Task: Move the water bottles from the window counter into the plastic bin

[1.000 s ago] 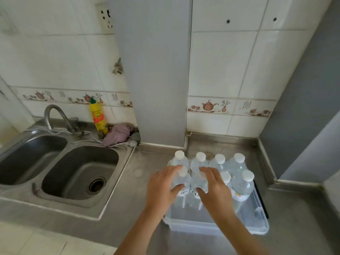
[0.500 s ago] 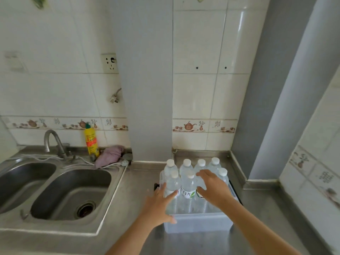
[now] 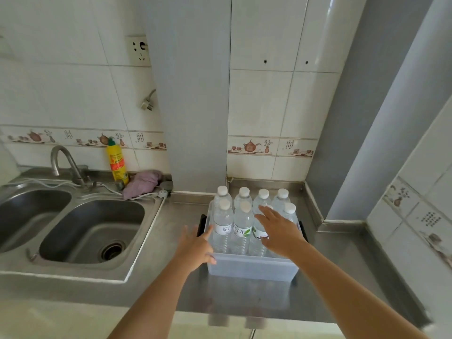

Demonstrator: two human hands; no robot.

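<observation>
Several clear water bottles (image 3: 241,226) with white caps stand upright, packed in two rows, inside a translucent plastic bin (image 3: 252,266) on the steel counter. My left hand (image 3: 195,245) hovers at the bin's front left corner with fingers spread, holding nothing. My right hand (image 3: 277,228) is stretched over the front right bottles, fingers apart, covering one bottle's upper part; I cannot tell whether it touches them. Black handles show at the bin's two sides.
A double steel sink (image 3: 90,231) with a tap (image 3: 64,162) lies to the left. A yellow detergent bottle (image 3: 117,162) and a purple cloth (image 3: 144,182) sit behind it. A grey column (image 3: 193,118) and tiled walls close the back and right.
Both hands have drawn back from the bottle tops; the left one slid down to the bin's left corner. The camera has tilted up and back, so the bin looks smaller.
</observation>
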